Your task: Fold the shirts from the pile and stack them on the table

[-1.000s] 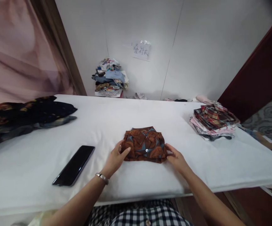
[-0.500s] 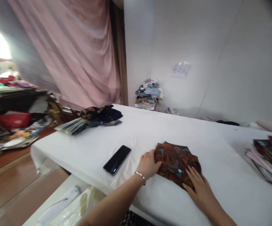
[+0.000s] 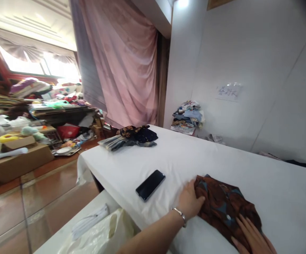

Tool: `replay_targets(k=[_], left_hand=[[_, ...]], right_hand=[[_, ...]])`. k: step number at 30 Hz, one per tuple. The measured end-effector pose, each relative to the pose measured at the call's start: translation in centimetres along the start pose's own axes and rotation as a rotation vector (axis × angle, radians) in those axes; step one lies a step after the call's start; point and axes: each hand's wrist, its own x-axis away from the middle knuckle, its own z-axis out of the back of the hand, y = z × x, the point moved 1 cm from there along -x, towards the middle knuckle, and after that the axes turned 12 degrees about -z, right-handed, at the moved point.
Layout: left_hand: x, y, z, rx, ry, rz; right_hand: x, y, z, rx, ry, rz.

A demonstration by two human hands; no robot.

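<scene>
Low in the right half of the frame I see the folded brown patterned shirt (image 3: 225, 211) lying on the white table (image 3: 174, 158), close to its near edge. My left hand (image 3: 191, 204) rests flat against the shirt's left edge, fingers together and thumb laid on the cloth, a bracelet (image 3: 179, 215) at the wrist. My right hand (image 3: 252, 240) sits at the bottom right corner, fingers stretched out and lying on the shirt's near right side; its palm is cut off by the frame edge. Just left of my left hand, a black phone (image 3: 150, 185) lies face up on the table. Farther back, near the frame's centre, a dark heap of clothes (image 3: 131, 137) sits at the table's far left end. Against the wall, right of centre, another pile of garments (image 3: 187, 116) is stacked below a paper sign (image 3: 228, 92).
</scene>
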Motion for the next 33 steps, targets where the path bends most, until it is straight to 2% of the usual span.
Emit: replay_targets(k=[3,5,7,10,12,14,21,24,27,29,33], left_hand=[[0.9,-0.4,0.5,-0.194,0.014,-0.064],[1.1,-0.7,0.4,-0.266,-0.005,-0.075],[1.0,-0.6,0.1,-0.314,-0.021,-0.099],[0.3,0.1,-0.3,-0.302,-0.052,-0.165],[-0.3,0.7,-0.2,-0.22,-0.071,-0.167],[-1.0,1.1,-0.1,-0.085,-0.073,-0.095],[-2.4,0.9,-1.1,0.585,0.007,0.117],[-2.2,1.2,-1.4,0.674,-0.009,0.182],[-2.1,1.7,-1.2,0.73,-0.184,0.23],[-2.0,1.9,-0.9,0.746,-0.253,0.257],[-2.2,1.9,-0.6,0.859,-0.197,0.228]], right_hand=[[0.7,-2.8,2.1,0.023,-0.044,-0.025],[1.0,-4.7,3.5,0.071,-0.118,-0.062],[1.0,-6.2,4.7,0.093,-0.199,-0.095],[1.0,-7.4,5.8,0.074,-0.234,-0.118],[1.0,-7.8,6.1,0.074,-0.228,-0.118],[1.1,-8.0,6.2,0.086,-0.224,-0.119],[1.0,-8.0,6.5,0.103,-0.238,-0.118],[1.0,-8.2,6.8,0.089,-0.242,-0.123],[0.9,-8.2,6.9,0.072,-0.239,-0.121],[0.8,-8.1,6.9,0.059,-0.241,-0.117],[0.9,-8.2,7.8,-0.021,-0.205,-0.131]])
